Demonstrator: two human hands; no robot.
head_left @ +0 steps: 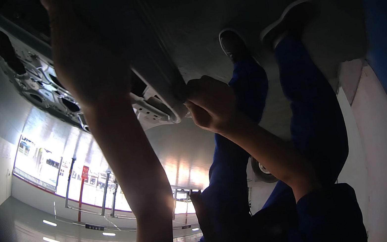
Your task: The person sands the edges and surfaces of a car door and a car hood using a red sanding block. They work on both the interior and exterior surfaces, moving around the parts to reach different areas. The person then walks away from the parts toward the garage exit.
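A long grey metal panel [160, 83], seemingly part of a vehicle body, slants down from the dark upper area to a rounded corner. My right hand [213, 100] is closed against its right edge near that corner. The fingers are curled, and whatever they hold is hidden. My left arm [125, 146] reaches up across the panel, and my left hand [87, 61] is in deep shadow at its upper part. Its fingers cannot be made out. Behind my left wrist, a pale inner part of the panel [152, 109] with cut-outs shows.
A metal frame with several round openings [40, 86] stands at the left. My legs in blue trousers [313, 103] and dark shoes [234, 44] are at the right. Beyond lie bright windows [48, 155], a red post [82, 192], a wheel [262, 170] and a white wall [379, 143].
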